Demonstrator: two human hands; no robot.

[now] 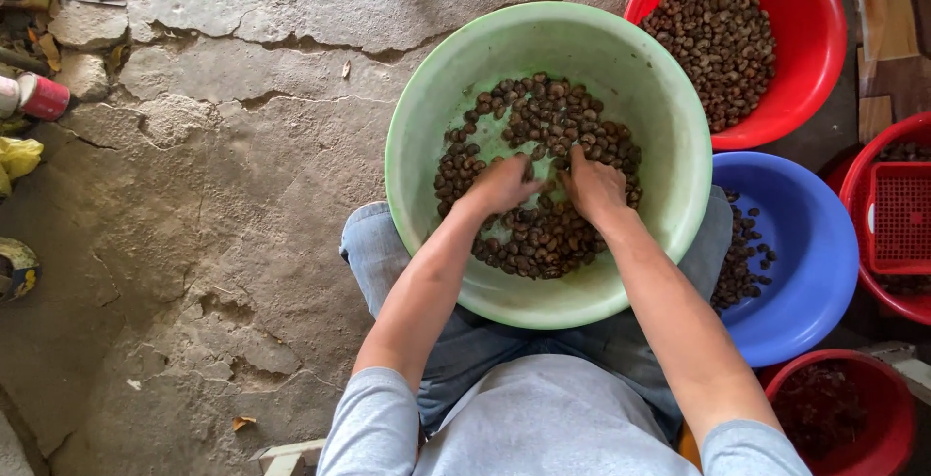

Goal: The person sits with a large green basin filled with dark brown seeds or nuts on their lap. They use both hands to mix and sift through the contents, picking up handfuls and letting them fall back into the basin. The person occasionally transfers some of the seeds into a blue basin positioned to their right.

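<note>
Both hands are down in the pale green basin [417, 127], which rests on the person's lap. The left hand [504, 185] and right hand [593, 188] lie side by side, fingers curled and dug into the heap of dark brown nuts [558, 122]. Whether they grip any I cannot tell. The step looks like sorting. More nuts lie just beyond the fingertips. Farther right stand a blue basin [824, 272] and a red basin [815, 49], both holding nuts.
</note>
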